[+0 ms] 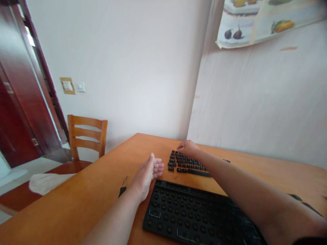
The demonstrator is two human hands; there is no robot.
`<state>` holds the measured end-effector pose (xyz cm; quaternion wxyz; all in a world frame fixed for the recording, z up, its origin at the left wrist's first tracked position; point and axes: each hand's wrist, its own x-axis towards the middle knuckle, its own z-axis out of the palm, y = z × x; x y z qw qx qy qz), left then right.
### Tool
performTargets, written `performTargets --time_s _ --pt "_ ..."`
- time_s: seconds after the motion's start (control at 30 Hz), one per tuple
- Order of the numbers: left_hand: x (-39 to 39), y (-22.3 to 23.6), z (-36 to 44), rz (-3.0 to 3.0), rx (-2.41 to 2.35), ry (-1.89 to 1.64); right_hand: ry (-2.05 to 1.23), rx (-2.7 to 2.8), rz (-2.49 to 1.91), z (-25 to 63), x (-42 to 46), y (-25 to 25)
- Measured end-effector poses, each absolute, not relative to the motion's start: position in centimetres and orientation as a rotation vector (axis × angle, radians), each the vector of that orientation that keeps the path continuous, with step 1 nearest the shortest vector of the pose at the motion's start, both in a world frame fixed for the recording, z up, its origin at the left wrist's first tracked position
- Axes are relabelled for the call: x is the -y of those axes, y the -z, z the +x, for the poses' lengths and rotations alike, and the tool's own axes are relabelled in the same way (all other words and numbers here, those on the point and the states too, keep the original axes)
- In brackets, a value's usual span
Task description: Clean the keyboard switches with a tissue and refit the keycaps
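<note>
Loose black keycaps (190, 162) lie in keyboard order on the wooden table. At their far left corner my right hand (188, 148) reaches down, its fingers drawn together by the top row; whatever is between the fingertips is hidden. My left hand (148, 173) is open and holds nothing, fingers stretched toward the keycaps, thumb up. Just right of its wrist lies a black keyboard (184, 211) with its keycaps off and bare switches showing. My right forearm passes over the keyboard's right side and hides part of the keycaps. A keycap puller (123, 189) with wire loops lies left of my left wrist.
The wooden table (84, 194) meets the wall at the back. A wooden chair (88, 136) stands beyond its left edge, with a white cloth (51, 182) on a seat nearby. Dark objects (304, 200) partly show behind my right forearm.
</note>
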<state>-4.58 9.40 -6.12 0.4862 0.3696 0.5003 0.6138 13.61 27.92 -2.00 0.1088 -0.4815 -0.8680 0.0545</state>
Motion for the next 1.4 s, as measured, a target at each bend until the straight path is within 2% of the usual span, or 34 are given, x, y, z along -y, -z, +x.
performTargets --time_s 0.4,0.8,1.1,1.4 --pt "-9.6 6.5 -4.5 0.874 -1.215 -1.532 -0.113 2.603 -1.550 10.7 -30.2 3.0" --pt "-9.6 6.4 -4.4 0.875 -1.224 -1.540 -0.209 2.588 -1.574 10.6 -31.1 4.1" --pt "-9.6 6.5 -4.4 0.861 -1.202 -1.548 -0.494 2.377 -1.471 10.8 -30.9 4.0" --pt "-10.0 6.5 -4.5 0.832 -1.199 -1.545 -0.905 2.183 -1.191 12.9 -25.7 2.2"
